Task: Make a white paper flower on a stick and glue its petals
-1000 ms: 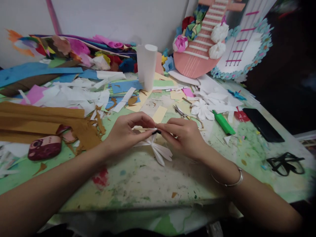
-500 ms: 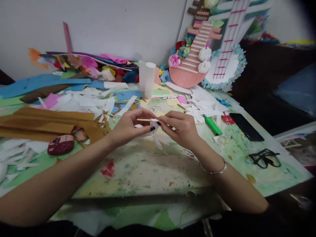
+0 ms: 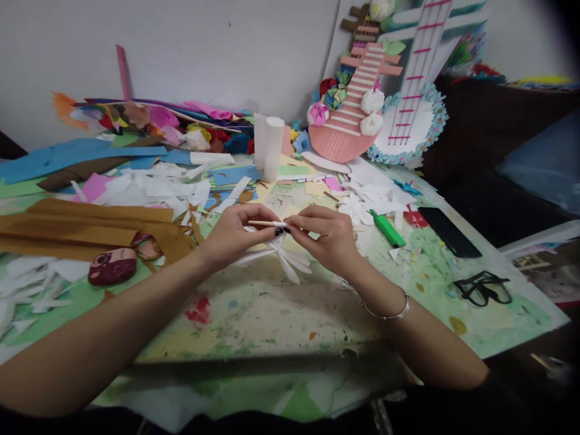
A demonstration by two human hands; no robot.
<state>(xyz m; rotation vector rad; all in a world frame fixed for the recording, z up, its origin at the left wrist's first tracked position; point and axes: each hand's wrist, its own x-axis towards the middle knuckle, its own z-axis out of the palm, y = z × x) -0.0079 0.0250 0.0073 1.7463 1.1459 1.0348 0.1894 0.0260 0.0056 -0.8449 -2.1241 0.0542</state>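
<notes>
Left hand: the left hand (image 3: 238,232) has its thumb and fingertips pinched narrow on a thin stick (image 3: 263,223), the bare end pointing left across the palm side.
Right hand: the right hand (image 3: 326,237) is pinched too, its grip closed on the stick's white-wrapped end, fingertips meeting those of the left.
Stick: held roughly level above the counter (image 3: 267,314), between the two hands.
White petals: narrow white petals (image 3: 287,261) spread just below the fingertips — whether they are joined to the stick I cannot tell.
Maroon case: a small rounded maroon case (image 3: 112,264) lies left of the left forearm, beside brown paper (image 3: 81,226); its inside is hidden.
White roll: a white paper roll (image 3: 273,148) stands upright beyond the hands; what it may hold cannot be told.
Green tube: a green tube (image 3: 387,228) lies right of the right hand, near a white paper flower (image 3: 356,209); its contents do not show.
Right edge: a dark phone (image 3: 448,232) lies flat, with black glasses (image 3: 484,289) nearer the person.
Back: white scraps (image 3: 140,187) at left; a pink lute shape (image 3: 342,144) — paper flowers on it — leans at right.
</notes>
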